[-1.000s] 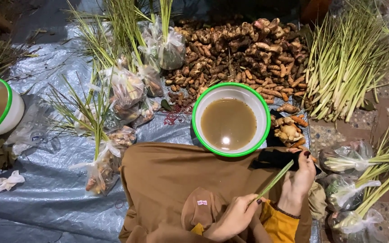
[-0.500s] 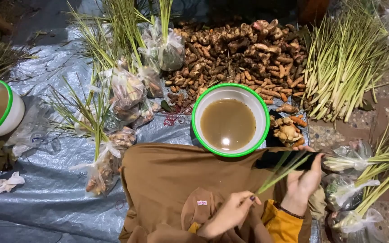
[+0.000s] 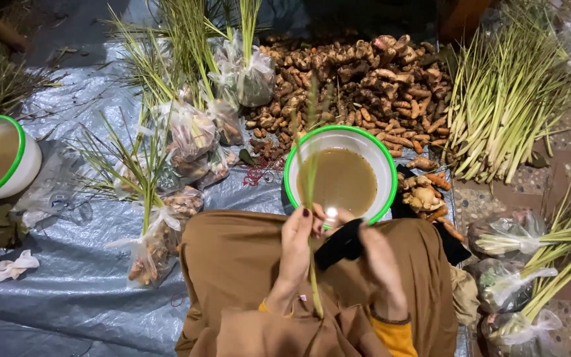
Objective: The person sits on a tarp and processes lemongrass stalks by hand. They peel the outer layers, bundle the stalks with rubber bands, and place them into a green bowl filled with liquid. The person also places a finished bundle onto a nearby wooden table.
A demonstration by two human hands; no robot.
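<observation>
Green and thin, a lemongrass stalk (image 3: 311,198) is standing upright in front of the person's lap, its blurred tip crossing the basin's rim. The left hand (image 3: 297,248) is pinching it, fingers (image 3: 303,221) pressed together around the stem just above the brown skirt (image 3: 232,264). The right hand (image 3: 381,264) is lying palm down on the lap beside a black cloth (image 3: 342,244); its fingers are resting loosely together and holding nothing that can be made out.

Two white basins with green rims are showing: one (image 3: 378,155) holding murky brown water just beyond the hands, the other (image 3: 24,165) cut off at the left edge. One heap of ginger and turmeric roots (image 3: 358,79) is lying on the grey tarpaulin (image 3: 67,291), with one loose pile of lemongrass (image 3: 503,112) to its right. Clear bags of roots and stalks (image 3: 193,132) are crowding the left, about six, hard to count; three more bags (image 3: 510,238) are sitting at the right edge, the lowest partly cut off.
</observation>
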